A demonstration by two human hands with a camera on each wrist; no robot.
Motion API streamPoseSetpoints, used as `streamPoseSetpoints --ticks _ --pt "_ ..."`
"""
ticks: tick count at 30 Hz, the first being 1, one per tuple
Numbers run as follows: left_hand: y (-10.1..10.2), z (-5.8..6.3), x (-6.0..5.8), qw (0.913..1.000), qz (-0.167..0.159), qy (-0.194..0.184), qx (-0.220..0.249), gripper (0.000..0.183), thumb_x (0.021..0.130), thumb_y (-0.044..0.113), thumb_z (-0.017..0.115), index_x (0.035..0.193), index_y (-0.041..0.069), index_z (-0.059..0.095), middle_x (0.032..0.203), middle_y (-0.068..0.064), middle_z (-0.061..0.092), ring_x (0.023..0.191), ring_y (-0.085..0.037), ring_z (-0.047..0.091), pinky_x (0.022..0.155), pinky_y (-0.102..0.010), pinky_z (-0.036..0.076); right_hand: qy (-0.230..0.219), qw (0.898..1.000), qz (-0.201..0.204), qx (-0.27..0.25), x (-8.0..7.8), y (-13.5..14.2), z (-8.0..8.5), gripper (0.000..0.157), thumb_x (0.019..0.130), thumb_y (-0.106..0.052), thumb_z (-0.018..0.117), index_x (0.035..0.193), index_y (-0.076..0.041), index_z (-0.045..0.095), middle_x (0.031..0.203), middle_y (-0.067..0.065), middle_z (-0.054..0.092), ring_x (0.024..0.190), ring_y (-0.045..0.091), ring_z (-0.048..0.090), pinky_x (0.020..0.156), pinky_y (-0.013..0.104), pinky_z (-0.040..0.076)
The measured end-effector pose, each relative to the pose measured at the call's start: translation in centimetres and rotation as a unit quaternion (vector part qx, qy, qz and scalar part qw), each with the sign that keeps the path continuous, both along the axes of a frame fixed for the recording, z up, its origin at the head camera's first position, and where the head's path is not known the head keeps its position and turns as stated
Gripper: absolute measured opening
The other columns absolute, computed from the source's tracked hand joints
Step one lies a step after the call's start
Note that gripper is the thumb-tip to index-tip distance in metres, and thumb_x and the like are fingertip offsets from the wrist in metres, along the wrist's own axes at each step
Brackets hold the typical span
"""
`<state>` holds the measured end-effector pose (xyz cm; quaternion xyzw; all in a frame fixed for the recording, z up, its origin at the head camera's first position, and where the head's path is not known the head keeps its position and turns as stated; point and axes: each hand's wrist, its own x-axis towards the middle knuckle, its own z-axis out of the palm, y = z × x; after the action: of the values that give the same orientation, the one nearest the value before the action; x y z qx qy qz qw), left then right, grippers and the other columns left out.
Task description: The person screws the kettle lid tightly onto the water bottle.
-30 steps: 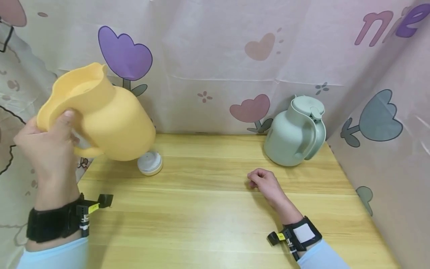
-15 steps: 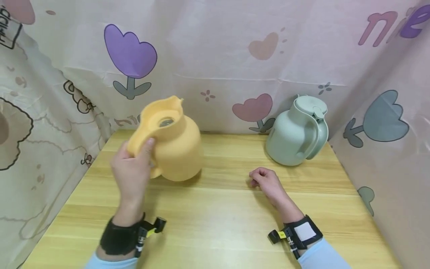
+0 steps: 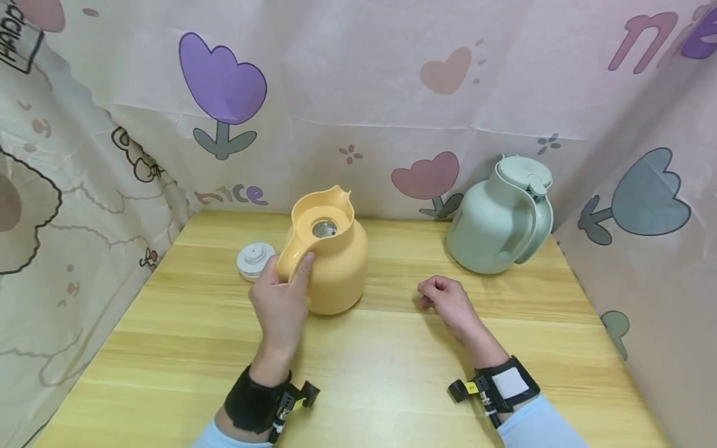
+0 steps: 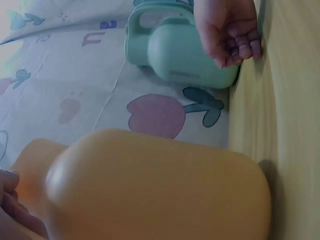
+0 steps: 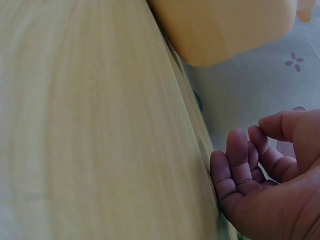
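Observation:
In the head view my left hand grips the handle of a yellow vacuum jug, thumb on top. The jug stands upright, close over the table, with its round mouth uncovered and spout towards the back. Its smooth body also fills the lower left wrist view. A round white stopper lies on the table just left of the jug. My right hand rests by the table with fingers loosely curled and nothing in them; the right wrist view shows the fingers bare.
A pale green vacuum jug with its lid on stands at the back right of the wooden table, handle to the right. Printed cloth hangs behind and along both sides.
My left hand has brought the yellow jug from the far left, raised and tilted, rightwards and down to upright near the table's middle. The right hand has stayed put.

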<state>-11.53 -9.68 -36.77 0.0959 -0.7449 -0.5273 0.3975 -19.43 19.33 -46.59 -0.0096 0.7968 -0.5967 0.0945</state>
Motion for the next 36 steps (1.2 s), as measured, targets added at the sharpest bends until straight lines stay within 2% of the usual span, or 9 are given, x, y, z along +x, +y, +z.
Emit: streamPoseSetpoints --ticks 7,11,19,24,27,29,32,34,36 --pt "1.2 0.7 0.1 0.9957 -0.059 -0.062 0.036 0.040 0.083 0.048 0.071 0.089 0.009 0.065 0.059 -0.010 0.056 0.044 -0.021 0.053 0.039 -0.032 0.042 0.000 1.000 -0.001 0.003 0.0 0.3 0.2 0.030 0.096 -0.021 0.057 0.102 0.008 0.063 0.098 0.024 0.062 0.086 0.029 0.061 0.080 0.037 0.053" --pt "2.1 1.2 0.5 0.9898 -0.097 -0.100 0.029 0.032 0.088 0.040 0.068 0.094 0.009 0.063 0.062 -0.010 0.055 0.049 -0.022 0.054 0.042 -0.032 0.043 0.000 1.000 -0.002 0.002 0.0 0.4 0.5 0.031 0.097 -0.022 0.057 0.103 0.007 0.063 0.098 0.024 0.062 0.088 0.031 0.061 0.081 0.037 0.052" --pt "3.7 1.5 1.4 0.9797 -0.160 -0.120 0.012 0.017 0.091 0.023 0.064 0.099 0.010 0.056 0.064 -0.006 0.047 0.060 -0.020 0.050 0.051 -0.033 0.040 0.003 1.000 0.003 0.000 0.2 0.7 0.3 0.031 0.097 -0.021 0.057 0.102 0.008 0.062 0.100 0.024 0.061 0.085 0.028 0.062 0.080 0.036 0.054" --pt "2.6 1.6 1.6 0.9715 -0.192 -0.139 -0.005 0.023 0.093 0.036 0.061 0.100 0.014 0.057 0.069 -0.005 0.055 0.064 -0.019 0.054 0.055 -0.034 0.045 0.004 1.000 0.003 -0.003 0.1 0.7 -0.1 0.029 0.096 -0.021 0.057 0.100 0.008 0.063 0.096 0.022 0.062 0.084 0.029 0.062 0.079 0.036 0.054" --pt "0.5 1.8 1.0 0.9707 -0.202 -0.130 0.014 0.034 0.097 0.043 0.053 0.101 0.010 0.063 0.082 -0.010 0.065 0.075 -0.021 0.060 0.068 -0.038 0.052 0.004 1.000 0.002 -0.001 0.1 0.5 -0.2 0.029 0.096 -0.021 0.057 0.101 0.007 0.063 0.094 0.022 0.062 0.085 0.030 0.062 0.079 0.037 0.053" --pt "-1.7 1.6 -0.1 0.9762 -0.176 -0.125 0.017 0.037 0.098 0.042 0.052 0.099 0.008 0.066 0.090 -0.011 0.067 0.081 -0.022 0.061 0.074 -0.040 0.052 0.005 1.000 0.004 -0.002 0.1 0.4 -0.1 0.029 0.097 -0.021 0.056 0.101 0.007 0.063 0.094 0.023 0.062 0.085 0.031 0.062 0.080 0.037 0.053" --pt "-5.4 0.9 -2.4 0.9803 -0.108 -0.165 -0.018 0.033 0.096 0.037 0.056 0.106 0.007 0.065 0.100 -0.012 0.065 0.092 -0.024 0.058 0.084 -0.043 0.048 -0.001 1.000 0.006 -0.005 0.2 0.2 0.3 0.030 0.097 -0.021 0.056 0.103 0.008 0.062 0.094 0.025 0.061 0.087 0.033 0.061 0.082 0.039 0.053" --pt "-7.8 0.0 -3.8 0.9690 -0.057 -0.221 -0.094 0.036 0.091 0.034 0.061 0.116 0.008 0.062 0.110 -0.014 0.062 0.102 -0.031 0.053 0.086 -0.047 0.043 -0.004 1.000 0.010 -0.004 0.7 -0.1 1.4 0.030 0.098 -0.019 0.054 0.104 0.010 0.061 0.095 0.028 0.060 0.089 0.037 0.061 0.084 0.043 0.052" --pt "-9.7 -0.8 -5.0 0.9452 -0.041 -0.281 -0.161 0.051 0.088 0.034 0.064 0.130 0.007 0.052 0.122 -0.022 0.054 0.111 -0.041 0.044 0.089 -0.056 0.039 -0.007 1.000 0.011 -0.005 1.1 -0.3 2.3 0.030 0.098 -0.016 0.053 0.105 0.012 0.060 0.095 0.031 0.060 0.091 0.041 0.060 0.085 0.046 0.051"
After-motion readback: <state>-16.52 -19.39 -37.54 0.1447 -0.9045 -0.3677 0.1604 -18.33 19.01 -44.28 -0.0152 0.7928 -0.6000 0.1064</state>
